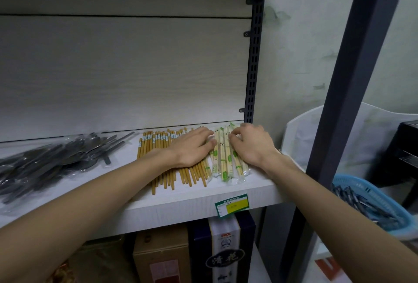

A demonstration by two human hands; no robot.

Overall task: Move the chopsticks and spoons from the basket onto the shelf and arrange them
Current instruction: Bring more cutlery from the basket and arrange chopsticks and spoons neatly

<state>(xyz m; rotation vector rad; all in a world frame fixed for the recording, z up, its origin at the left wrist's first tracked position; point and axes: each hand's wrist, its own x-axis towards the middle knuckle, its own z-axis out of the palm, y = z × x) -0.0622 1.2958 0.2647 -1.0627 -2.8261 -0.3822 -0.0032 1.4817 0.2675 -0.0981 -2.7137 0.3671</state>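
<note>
Two hands on the shelf: left hand flat, fingers straight, pressing on brown chopsticks; right hand with curled fingers pinching wrapped chopsticks just beside. Bagged spoons piled at far left. Blue basket lower right, off the shelf, holding more cutlery.

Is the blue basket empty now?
No. The light blue plastic basket beside the white shelf still holds dark wrapped utensils.
</note>
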